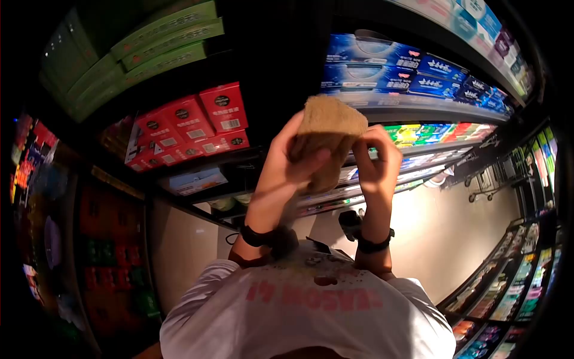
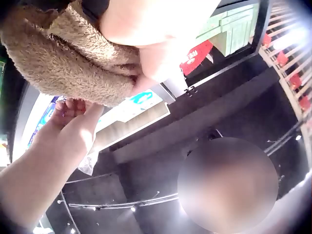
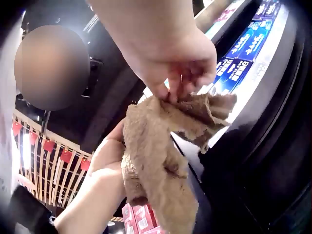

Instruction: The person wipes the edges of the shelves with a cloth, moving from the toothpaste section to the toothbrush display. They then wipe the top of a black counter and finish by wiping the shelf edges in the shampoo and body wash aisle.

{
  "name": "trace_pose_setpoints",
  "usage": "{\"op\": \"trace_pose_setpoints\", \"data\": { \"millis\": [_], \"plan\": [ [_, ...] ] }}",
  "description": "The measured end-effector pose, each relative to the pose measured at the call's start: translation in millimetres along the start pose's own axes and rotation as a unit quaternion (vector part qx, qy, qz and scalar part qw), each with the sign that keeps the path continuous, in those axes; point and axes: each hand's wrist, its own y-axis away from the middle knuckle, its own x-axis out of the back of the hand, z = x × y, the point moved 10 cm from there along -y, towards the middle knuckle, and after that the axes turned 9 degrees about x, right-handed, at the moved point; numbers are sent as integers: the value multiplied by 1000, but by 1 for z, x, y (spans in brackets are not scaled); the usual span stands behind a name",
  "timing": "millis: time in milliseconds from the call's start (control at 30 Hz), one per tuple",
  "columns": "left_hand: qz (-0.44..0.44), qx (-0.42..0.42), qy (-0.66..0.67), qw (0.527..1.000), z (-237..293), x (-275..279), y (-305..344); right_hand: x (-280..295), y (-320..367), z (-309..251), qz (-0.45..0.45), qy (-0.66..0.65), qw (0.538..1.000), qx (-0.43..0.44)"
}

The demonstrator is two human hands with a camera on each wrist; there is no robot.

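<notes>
The left hand (image 1: 287,170) holds a brown cloth (image 1: 329,128) raised in front of the shelves. Its grip is wrapped around the lower part of the cloth, with the thumb lying across the front. The right hand (image 1: 376,158) is just beside it, on the other side of the cloth. Its fingers are curled, and their tips pinch the upper edge.

The cloth is thick and fuzzy, with a short looped pile like a towel, in one sandy brown colour. In the head view it stands above the left grip as a folded, wedge-like shape. In the right wrist view the cloth (image 3: 156,146) hangs down from the pinching right hand (image 3: 170,53) in soft, crumpled folds, and the left hand (image 3: 109,156) supports it from behind. In the left wrist view the pile of the cloth (image 2: 63,63) is seen very close, pressed under the left hand (image 2: 151,34).

Beyond the grips are red boxes (image 1: 191,122), blue boxes (image 1: 394,66) and green boxes (image 1: 155,42) on shelves.
</notes>
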Motion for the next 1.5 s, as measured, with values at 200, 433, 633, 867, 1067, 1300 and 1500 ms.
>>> {"op": "trace_pose_setpoints", "data": {
  "millis": [200, 433, 633, 867, 1067, 1300, 1500],
  "plan": [
    [-2, -29, -141, 990, -7, -15, 2, -17, 49, 40, -8, -236, 934, -269],
    [-7, -53, -86, 995, -7, -23, 1, 1, 49, 30, 4, -182, 950, -253],
    [72, -61, -114, 989, -1, -2, 6, 19, 32, 4, 16, 28, 992, -121],
    [78, -83, -83, 990, 0, 11, 7, 3, 59, 34, -95, -132, 943, -289],
    [45, -16, -127, 991, -9, 6, 13, -64, 149, 94, -347, -284, 839, -308],
    [11, -39, -147, 988, 3, -2, 16, -62, 145, 137, -244, -237, 885, -317],
    [-32, -101, -321, 941, 12, -9, 19, -41, 140, 126, 26, -492, 796, -351]
  ]
}}
